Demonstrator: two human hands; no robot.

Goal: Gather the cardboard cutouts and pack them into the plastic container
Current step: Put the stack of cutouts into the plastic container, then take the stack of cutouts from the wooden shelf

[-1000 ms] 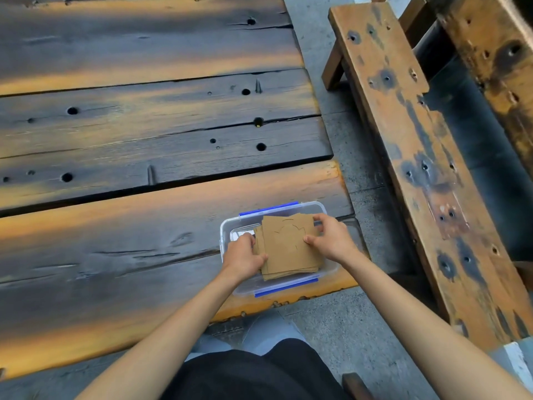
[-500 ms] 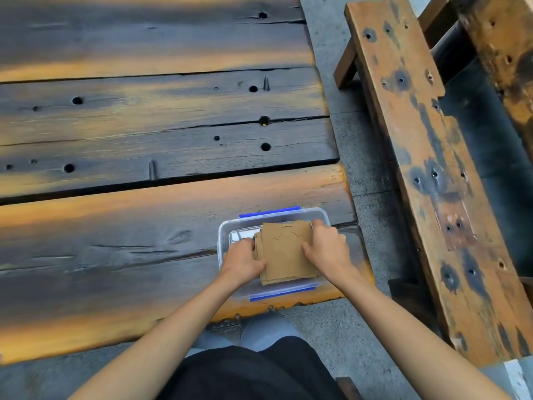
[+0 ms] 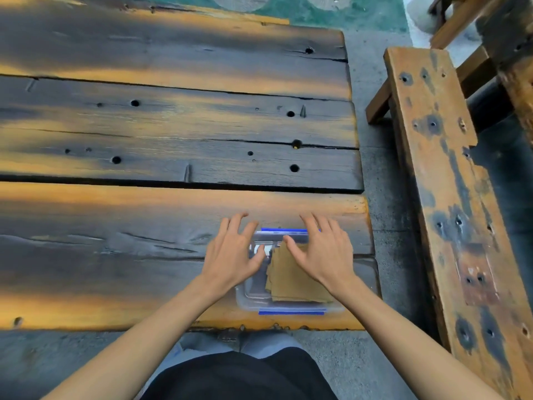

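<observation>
A clear plastic container (image 3: 251, 298) with blue clips sits at the near right corner of the wooden table. A stack of brown cardboard cutouts (image 3: 291, 280) lies inside it. My left hand (image 3: 233, 252) hovers over the container's left side with fingers spread and holds nothing. Over the container's far right part my right hand (image 3: 320, 249) is also spread and empty, covering some of the stack.
The dark, orange-streaked plank table (image 3: 173, 134) stretches away to the left and far side. A weathered wooden bench (image 3: 450, 203) runs along the right, across a gap of concrete floor (image 3: 383, 174). My dark-clothed lap is below the table's near edge.
Both hands have let go of the cardboard stack, which now rests in the container, and have lifted with fingers spread. The camera has tilted so more of the table shows.
</observation>
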